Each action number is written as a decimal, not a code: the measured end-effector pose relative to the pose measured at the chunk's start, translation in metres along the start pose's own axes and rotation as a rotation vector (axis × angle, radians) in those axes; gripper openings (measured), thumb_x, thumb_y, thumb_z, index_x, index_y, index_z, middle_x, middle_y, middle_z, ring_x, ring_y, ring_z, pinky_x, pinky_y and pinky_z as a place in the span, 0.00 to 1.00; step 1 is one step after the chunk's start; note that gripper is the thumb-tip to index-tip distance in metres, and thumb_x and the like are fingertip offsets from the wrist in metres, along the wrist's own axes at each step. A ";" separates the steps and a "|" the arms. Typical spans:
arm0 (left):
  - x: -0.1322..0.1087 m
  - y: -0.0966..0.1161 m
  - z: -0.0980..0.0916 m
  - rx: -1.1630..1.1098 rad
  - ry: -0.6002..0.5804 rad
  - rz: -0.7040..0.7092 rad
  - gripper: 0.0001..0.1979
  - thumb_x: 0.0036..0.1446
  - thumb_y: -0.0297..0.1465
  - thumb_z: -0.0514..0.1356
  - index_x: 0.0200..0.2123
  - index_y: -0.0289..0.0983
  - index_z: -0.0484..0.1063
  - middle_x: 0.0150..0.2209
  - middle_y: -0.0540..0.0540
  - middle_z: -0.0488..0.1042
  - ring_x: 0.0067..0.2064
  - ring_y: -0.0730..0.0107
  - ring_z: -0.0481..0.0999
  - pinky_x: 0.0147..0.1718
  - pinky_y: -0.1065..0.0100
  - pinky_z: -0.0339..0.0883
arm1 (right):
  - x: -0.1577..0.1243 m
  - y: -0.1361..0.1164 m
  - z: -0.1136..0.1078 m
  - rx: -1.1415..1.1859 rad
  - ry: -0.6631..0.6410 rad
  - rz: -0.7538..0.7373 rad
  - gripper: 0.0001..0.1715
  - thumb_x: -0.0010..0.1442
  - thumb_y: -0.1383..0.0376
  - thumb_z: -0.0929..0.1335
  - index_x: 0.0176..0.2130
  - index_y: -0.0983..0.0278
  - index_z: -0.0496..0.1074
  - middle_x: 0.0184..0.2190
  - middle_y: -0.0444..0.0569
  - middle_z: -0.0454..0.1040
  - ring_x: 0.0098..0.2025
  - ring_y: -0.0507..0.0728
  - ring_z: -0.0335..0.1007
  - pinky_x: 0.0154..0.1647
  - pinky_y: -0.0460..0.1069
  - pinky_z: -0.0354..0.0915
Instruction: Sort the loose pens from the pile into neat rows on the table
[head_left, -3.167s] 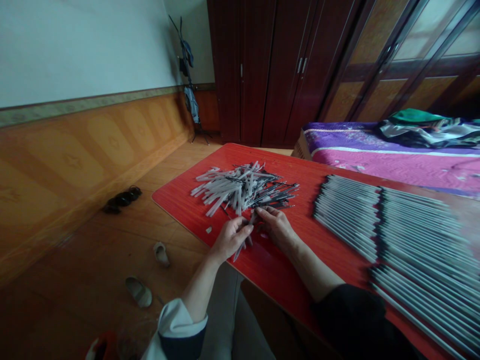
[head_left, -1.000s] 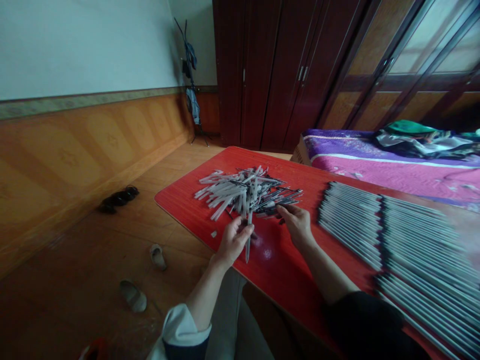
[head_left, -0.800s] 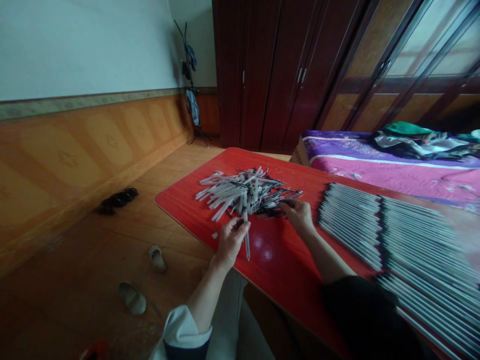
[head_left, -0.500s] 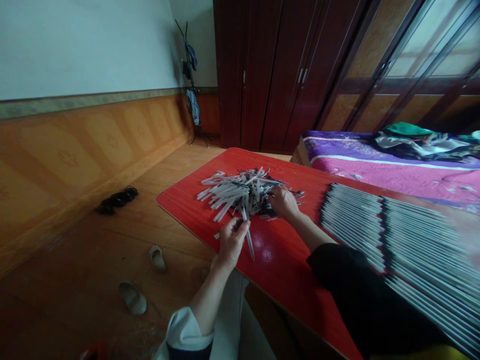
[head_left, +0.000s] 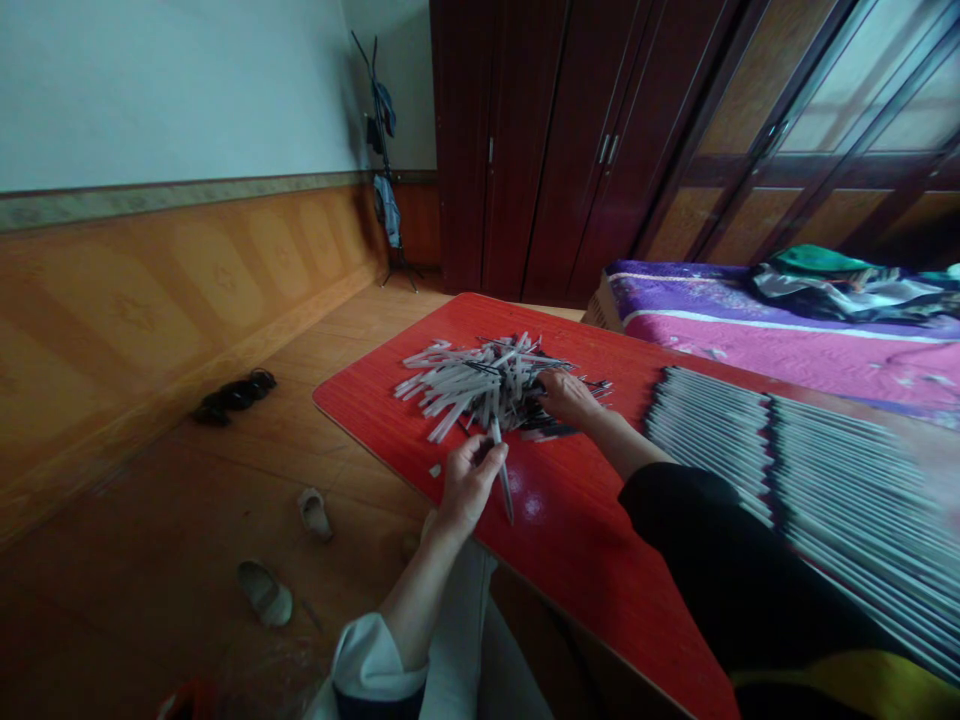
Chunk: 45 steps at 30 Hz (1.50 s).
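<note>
Pinching one slender pale tube [head_left: 507, 492], left hand [head_left: 466, 485]: grip of thumb and fingers pressed together on the shaft, lower end slanting down above the red bench [head_left: 585, 530]. Held so, it seems, to keep this piece apart from the others while the right hand is occupied.

Right hand [head_left: 568, 398]: reaching over the right flank of the loose pile [head_left: 454, 388], fingers bent inward; whether the grip has hold of anything cannot be told.

Loose pile: pale tubes and thin dark sticks, crossed at many angles; set before both hands, probably for easy reach.

Rod rows [head_left: 709, 420]: pale rods with dark ends, lying flat on the bench to the right; laid side by side, apparently so that none crosses another.

White scrap [head_left: 435, 471]: one, small, on the bench just beside the left hand; nature unclear.

Hidden or doubtful: right fingertips, lost among dark pieces; the tube's upper end, merging with the pile; some rods, covered by the black sleeve [head_left: 720, 560]; the rows' far right, blurred and cut off.
</note>
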<state>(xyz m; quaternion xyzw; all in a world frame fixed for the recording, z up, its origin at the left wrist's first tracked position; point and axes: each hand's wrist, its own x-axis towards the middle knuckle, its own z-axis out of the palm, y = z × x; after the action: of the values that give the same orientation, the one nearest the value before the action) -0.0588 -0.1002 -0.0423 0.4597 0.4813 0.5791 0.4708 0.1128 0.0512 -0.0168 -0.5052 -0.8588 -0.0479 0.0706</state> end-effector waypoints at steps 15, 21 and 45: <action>0.000 -0.002 -0.001 -0.030 0.031 -0.034 0.15 0.51 0.43 0.59 0.32 0.35 0.68 0.21 0.54 0.64 0.21 0.79 0.61 0.19 0.76 0.54 | -0.027 -0.009 -0.039 -0.140 -0.088 0.115 0.14 0.53 0.72 0.60 0.35 0.69 0.74 0.33 0.60 0.75 0.36 0.61 0.71 0.31 0.49 0.58; 0.002 -0.008 0.001 -0.196 0.150 -0.020 0.17 0.53 0.44 0.56 0.37 0.36 0.63 0.27 0.50 0.73 0.22 0.75 0.71 0.17 0.76 0.59 | -0.084 -0.033 -0.030 0.369 0.087 0.343 0.17 0.55 0.58 0.62 0.29 0.65 0.75 0.24 0.51 0.74 0.27 0.56 0.69 0.24 0.47 0.55; 0.002 -0.005 0.004 -0.303 0.195 -0.007 0.14 0.52 0.41 0.58 0.34 0.37 0.60 0.26 0.51 0.72 0.23 0.73 0.73 0.18 0.75 0.64 | -0.131 -0.085 -0.015 0.681 0.073 0.347 0.13 0.53 0.62 0.64 0.29 0.66 0.75 0.25 0.50 0.76 0.28 0.55 0.71 0.28 0.46 0.59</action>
<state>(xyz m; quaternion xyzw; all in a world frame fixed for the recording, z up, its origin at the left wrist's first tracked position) -0.0550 -0.0971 -0.0462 0.3235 0.4335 0.6852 0.4878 0.1022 -0.1047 -0.0251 -0.5887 -0.7241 0.2348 0.2718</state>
